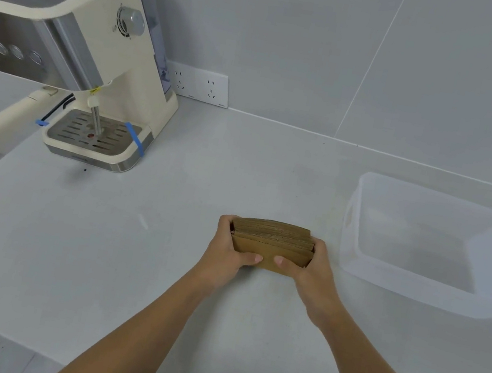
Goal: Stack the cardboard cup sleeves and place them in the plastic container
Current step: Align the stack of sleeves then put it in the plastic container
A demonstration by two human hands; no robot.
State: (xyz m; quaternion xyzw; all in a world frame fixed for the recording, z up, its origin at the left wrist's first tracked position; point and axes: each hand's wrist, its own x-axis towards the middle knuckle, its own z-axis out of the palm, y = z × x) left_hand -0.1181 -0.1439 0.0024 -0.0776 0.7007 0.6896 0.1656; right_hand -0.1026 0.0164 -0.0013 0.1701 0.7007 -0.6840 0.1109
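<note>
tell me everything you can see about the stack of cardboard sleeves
The stack of cardboard sleeves is brown, flattened corrugated cardboard, several pieces pressed together with their layered top edges showing and slightly uneven. It stands on edge, low over the grey counter, left of the clear plastic container. The left hand and right hand clasp its ends, thumbs on its near face.

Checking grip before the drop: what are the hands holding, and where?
Both hands, left and right, hold the stack of cardboard sleeves by its two ends.
</note>
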